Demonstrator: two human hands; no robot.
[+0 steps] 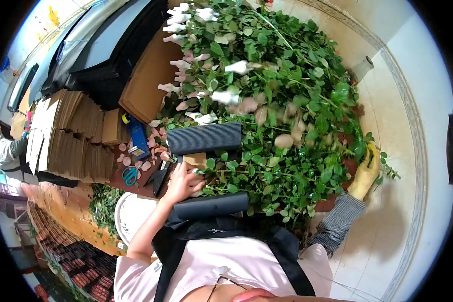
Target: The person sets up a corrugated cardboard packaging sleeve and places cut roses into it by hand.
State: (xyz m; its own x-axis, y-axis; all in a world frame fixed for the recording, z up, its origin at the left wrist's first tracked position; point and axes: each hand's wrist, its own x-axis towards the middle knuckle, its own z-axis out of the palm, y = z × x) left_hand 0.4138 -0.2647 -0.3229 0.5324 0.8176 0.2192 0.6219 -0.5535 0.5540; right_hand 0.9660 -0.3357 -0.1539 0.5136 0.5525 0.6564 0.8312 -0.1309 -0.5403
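Long leafy rose stems lie across the table, many with white sleeves over their heads. My left hand is bare and rests beside a small brown card, between two dark corrugated sheets. Its fingers are bent near the stem heads; what they hold, if anything, is hidden. At the right end of the stems, my right hand, in a yellow glove with a checked sleeve, has curled fingers around the stem ends and leaves there.
Left of the stems are teal scissors, a blue tool, a black tool and loose petals. Stacked cardboard stands farther left, near a white bucket. Another person's sleeve shows at far left.
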